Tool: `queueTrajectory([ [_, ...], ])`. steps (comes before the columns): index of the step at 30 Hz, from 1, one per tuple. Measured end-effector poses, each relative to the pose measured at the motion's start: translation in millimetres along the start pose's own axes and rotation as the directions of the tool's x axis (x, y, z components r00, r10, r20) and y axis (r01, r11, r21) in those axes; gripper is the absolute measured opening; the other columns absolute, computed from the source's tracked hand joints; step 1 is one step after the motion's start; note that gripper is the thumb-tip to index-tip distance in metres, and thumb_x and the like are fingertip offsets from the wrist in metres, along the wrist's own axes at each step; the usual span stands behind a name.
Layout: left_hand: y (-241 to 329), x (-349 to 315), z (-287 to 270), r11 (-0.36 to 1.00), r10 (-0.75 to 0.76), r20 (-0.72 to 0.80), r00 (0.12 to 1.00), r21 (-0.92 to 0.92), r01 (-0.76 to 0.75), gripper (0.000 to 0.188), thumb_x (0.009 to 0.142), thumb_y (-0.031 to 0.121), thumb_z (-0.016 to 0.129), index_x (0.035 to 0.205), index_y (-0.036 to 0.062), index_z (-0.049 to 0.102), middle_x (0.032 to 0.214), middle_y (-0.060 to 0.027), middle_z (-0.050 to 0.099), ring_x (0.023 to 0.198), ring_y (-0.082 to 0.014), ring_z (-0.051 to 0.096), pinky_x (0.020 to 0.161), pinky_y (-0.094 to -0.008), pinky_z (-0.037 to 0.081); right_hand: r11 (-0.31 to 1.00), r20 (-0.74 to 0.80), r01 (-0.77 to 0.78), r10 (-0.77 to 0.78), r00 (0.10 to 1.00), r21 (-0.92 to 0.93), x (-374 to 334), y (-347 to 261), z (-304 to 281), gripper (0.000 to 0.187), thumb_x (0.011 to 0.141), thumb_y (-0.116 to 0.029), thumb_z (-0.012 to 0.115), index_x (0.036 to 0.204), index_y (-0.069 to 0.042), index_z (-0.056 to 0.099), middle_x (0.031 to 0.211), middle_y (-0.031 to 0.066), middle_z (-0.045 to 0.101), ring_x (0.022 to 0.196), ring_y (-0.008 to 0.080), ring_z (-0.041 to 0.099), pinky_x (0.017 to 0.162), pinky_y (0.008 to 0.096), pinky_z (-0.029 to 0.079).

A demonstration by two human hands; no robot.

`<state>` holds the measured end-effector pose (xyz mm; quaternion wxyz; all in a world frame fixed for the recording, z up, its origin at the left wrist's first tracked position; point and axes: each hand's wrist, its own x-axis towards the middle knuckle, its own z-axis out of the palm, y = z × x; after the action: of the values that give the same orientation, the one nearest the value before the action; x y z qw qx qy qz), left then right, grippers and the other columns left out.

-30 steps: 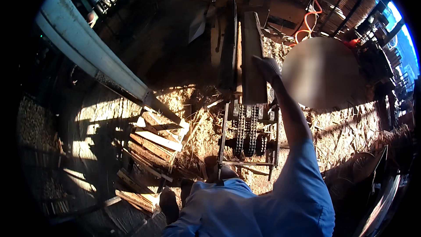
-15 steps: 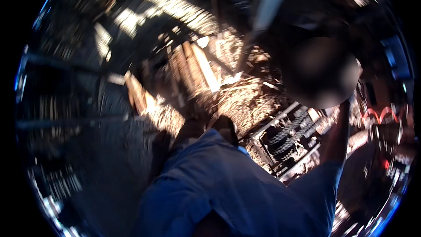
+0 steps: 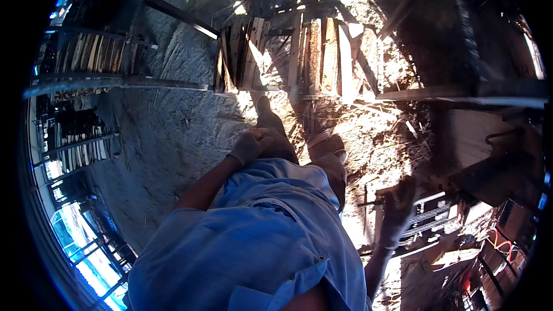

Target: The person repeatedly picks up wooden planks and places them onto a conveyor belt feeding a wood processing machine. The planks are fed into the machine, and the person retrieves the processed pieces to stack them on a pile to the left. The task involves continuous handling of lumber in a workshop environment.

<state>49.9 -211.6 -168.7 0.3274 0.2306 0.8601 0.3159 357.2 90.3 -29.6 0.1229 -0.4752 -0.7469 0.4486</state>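
I look down over my blue shirt at my own legs and shoes. My left hand, in a grey glove, hangs beside my left thigh with its fingers loosely curled. Nothing shows in it. My right hand, also gloved, is stretched out to the right with its fingers spread. It hovers at the edge of a metal machine frame with chains. Whether it touches the frame is unclear in the dark.
A stack of rough wooden planks lies just ahead of my feet on sawdust-covered ground. Long rails and racks of cut wood run at the left. A heavy dark beam and timber stand at the right, with orange cable below.
The view has swung round from the chain machine to the plank stack and the ground. My right hand has come off the machine's upright beam and now hangs low beside the frame.
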Motion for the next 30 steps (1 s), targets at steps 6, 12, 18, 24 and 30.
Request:
queueTrajectory([
  [6, -138.0, 65.4, -22.3, 0.958, -0.187, 0.109, 0.976, 0.242, 0.156, 0.051, 0.087, 0.041, 0.071, 0.121, 0.0036, 0.066, 0.112, -0.0199, 0.068, 0.104, -0.0339, 0.066, 0.09, -0.0423, 0.052, 0.855, 0.631, -0.457, 0.217, 0.745, 0.245, 62.6, -17.0, 224.4, 0.071, 0.09, -0.013, 0.067, 0.151, 0.002, 0.035, 0.135, 0.0138, 0.056, 0.119, 0.0201, 0.055, 0.101, 0.032, 0.045],
  [12, -233.9, 123.6, -45.3, 0.946, -0.318, 0.057, 0.946, 0.085, 0.313, 0.063, 0.088, 0.045, 0.068, 0.133, 0.0012, 0.058, 0.125, -0.0213, 0.064, 0.118, -0.037, 0.061, 0.101, -0.0434, 0.048, 0.724, 0.831, -0.675, 0.281, 0.479, 0.144, 143.4, 34.2, 490.1, 0.068, 0.092, -0.018, 0.069, 0.149, 0.001, 0.039, 0.132, 0.007, 0.056, 0.12, 0.0154, 0.054, 0.099, 0.032, 0.046],
  [18, -321.9, 272.4, -63.6, 0.984, -0.163, -0.175, 0.971, 0.044, 0.173, 0.076, 0.083, 0.028, 0.076, 0.145, -0.0011, 0.042, 0.137, -0.0242, 0.055, 0.126, -0.0385, 0.055, 0.105, -0.0428, 0.046, 0.663, 0.885, -0.742, 0.284, 0.37, 0.097, 256.6, 69.2, 700.0, 0.077, 0.091, -0.029, 0.072, 0.154, -0.006, 0.034, 0.146, 0.0084, 0.05, 0.13, 0.0212, 0.049, 0.105, 0.0381, 0.039],
  [24, -362.9, 390.1, -58.6, 0.954, -0.168, -0.305, 0.937, 0.188, 0.232, 0.08, 0.078, 0.027, 0.079, 0.142, -0.0014, 0.041, 0.135, -0.0263, 0.052, 0.124, -0.0425, 0.053, 0.105, -0.0448, 0.045, 0.45, 0.841, -0.819, 0.226, 0.491, 0.357, 305.8, 118.3, 858.2, 0.053, 0.094, -0.039, 0.07, 0.136, -0.01, 0.055, 0.116, 0.0002, 0.064, 0.099, 0.0108, 0.061, 0.082, 0.0277, 0.049],
  [30, -375.3, 417.5, -26.6, 0.95, -0.219, -0.47, 0.855, 0.097, 0.296, 0.083, 0.068, 0.028, 0.083, 0.135, -0.0036, 0.044, 0.125, -0.0274, 0.055, 0.119, -0.0423, 0.055, 0.1, -0.0483, 0.047, 0.058, 0.931, -0.944, 0.159, 0.329, 0.324, 331.4, 174.6, 919.6, 0.025, 0.099, -0.036, 0.063, 0.11, -0.014, 0.065, 0.086, -0.0032, 0.066, 0.066, 0.008, 0.061, 0.055, 0.0225, 0.05],
])
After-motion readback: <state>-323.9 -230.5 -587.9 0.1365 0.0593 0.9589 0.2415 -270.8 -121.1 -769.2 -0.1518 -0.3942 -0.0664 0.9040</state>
